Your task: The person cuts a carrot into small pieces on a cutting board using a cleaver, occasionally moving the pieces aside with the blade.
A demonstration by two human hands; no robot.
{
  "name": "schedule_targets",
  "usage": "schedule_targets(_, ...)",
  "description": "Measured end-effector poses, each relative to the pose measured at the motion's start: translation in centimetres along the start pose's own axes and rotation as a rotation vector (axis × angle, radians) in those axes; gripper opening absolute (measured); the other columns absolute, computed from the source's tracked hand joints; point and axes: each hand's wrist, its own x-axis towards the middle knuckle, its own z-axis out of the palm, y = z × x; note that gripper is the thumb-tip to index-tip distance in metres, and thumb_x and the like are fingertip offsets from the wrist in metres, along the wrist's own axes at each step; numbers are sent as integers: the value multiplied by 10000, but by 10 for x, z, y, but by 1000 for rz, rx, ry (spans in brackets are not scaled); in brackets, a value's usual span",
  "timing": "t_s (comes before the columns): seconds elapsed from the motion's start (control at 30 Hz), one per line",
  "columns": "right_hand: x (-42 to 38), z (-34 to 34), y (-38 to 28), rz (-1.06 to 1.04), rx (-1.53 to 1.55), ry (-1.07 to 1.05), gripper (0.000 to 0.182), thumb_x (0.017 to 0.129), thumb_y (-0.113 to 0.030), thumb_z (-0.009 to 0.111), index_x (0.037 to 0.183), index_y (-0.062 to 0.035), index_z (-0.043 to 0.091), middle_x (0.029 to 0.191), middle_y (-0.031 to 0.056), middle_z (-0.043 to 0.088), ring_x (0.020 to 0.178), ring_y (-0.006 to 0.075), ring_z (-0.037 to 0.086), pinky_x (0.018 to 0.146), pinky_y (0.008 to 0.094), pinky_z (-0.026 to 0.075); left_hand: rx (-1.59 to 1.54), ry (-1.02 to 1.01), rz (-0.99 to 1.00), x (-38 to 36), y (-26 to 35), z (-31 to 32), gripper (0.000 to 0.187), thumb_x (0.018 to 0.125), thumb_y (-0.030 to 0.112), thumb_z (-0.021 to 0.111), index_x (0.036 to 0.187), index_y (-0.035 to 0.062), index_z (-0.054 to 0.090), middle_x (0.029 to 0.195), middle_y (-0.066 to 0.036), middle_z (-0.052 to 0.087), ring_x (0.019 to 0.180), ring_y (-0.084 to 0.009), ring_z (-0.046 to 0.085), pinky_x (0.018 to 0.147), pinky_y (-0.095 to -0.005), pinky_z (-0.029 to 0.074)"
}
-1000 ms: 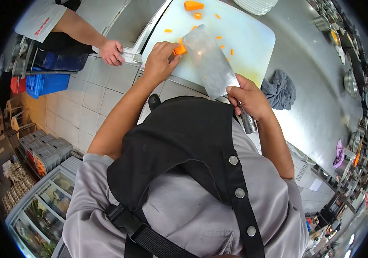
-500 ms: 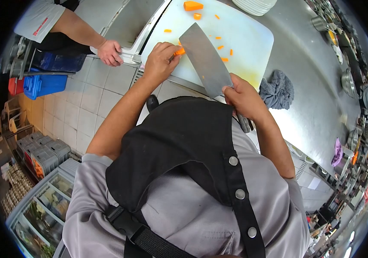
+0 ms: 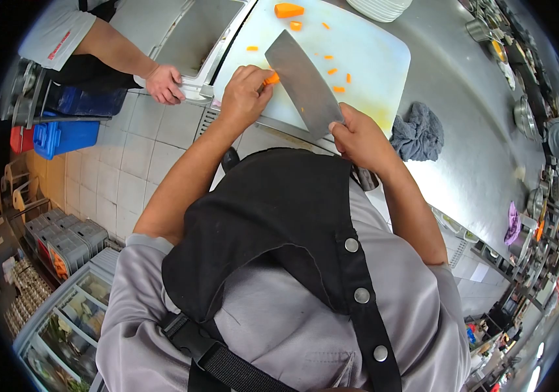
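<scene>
My right hand (image 3: 361, 135) is closed round the handle of a broad cleaver (image 3: 305, 85), its blade slanting over the white cutting board (image 3: 384, 65). At the board's left side my left hand (image 3: 245, 95) has its fingers closed on a carrot piece (image 3: 271, 78), beside the blade. Several small carrot pieces lie scattered to the right of the blade. A bigger carrot chunk (image 3: 289, 10) and a shorter carrot piece (image 3: 295, 26) rest near the far edge. Part of the held piece is hidden by my fingers and the blade.
A crumpled grey cloth (image 3: 418, 132) lies on the steel counter (image 3: 472, 163) right of the board. White stacked plates (image 3: 380, 8) stand beyond it. On the left, a co-worker's hand (image 3: 164, 85) rests on the edge of an open chest (image 3: 194, 39). A blue bin (image 3: 73, 134) stands below.
The cleaver and my right hand have shifted slightly left and away from me. My left hand stays on the carrot piece. The whole view has moved a little.
</scene>
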Motion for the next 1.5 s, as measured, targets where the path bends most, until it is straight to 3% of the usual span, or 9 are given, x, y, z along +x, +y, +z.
schedule_targets(0.2,-30,8,-19,-221,-590,232,145,953,-130,549,982,9,521,727,259,639,711,455,642,655,555,485,48,29,-103,1,2,11,271,799,77,756,1045,-5,675,919,-137,658,868,-297,644,792,-394,536)
schedule_targets(0.83,-16,15,-2,-352,-857,267,122,932,-105,573,970,2,529,673,164,645,594,342,667,557,456,525,77,50,-96,2,-3,17,274,762,100,784,980,-1,653,886,-136,644,824,-300,627,754,-401,527)
schedule_targets(0.93,-27,-17,-2,-15,179,107,179,997,-100,531,1127,15,575,623,24,522,481,103,507,442,282,426,67,47,-57,2,-3,12,333,775,108,796,1059,-3,664,889,-115,637,824,-263,627,748,-384,531)
schedule_targets(1.03,-36,-35,21,8,669,71,317,988,-86,528,1301,-41,559,602,17,491,416,111,446,396,272,394,-59,62,-230,16,15,-3,334,876,144,763,1147,-11,644,984,-87,670,896,-215,646,799,-357,543)
schedule_targets(1.13,-41,-35,24,-33,1015,-89,323,986,-78,546,1307,-49,537,586,21,467,403,113,421,387,273,378,-1059,85,-714,58,57,-14,362,1033,244,616,1257,-38,580,1258,-134,646,1082,-207,657,937,-338,538)
schedule_targets(1.23,-31,-28,28,-67,1145,-210,272,992,-86,551,1260,-49,518,601,26,475,417,119,437,406,274,377,-1690,-114,-867,102,64,1,401,1031,272,615,1277,-41,572,1255,-139,645,1094,-227,656,953,-349,534)
schedule_targets(1.37,-27,-22,39,-48,931,203,134,1004,-102,535,1127,-48,533,649,37,507,446,128,469,426,270,392,-1299,-386,-984,141,38,16,445,1026,290,613,1316,-41,544,1243,-110,641,1056,-204,646,924,-312,525)
schedule_targets(1.43,-33,-25,50,-42,845,338,126,1000,-98,532,1111,-42,546,647,39,508,443,130,464,431,269,399,-514,-233,-530,146,16,15,381,971,318,658,1152,-16,647,1007,-144,679,876,-206,641,771,-353,530)
schedule_targets(1.5,-40,-28,59,-52,872,316,136,994,-92,534,1118,-39,554,643,40,505,442,131,459,433,270,401,-143,-236,-491,144,8,-18,330,937,325,714,1013,4,698,894,-54,658,778,-140,611,687,-283,497)
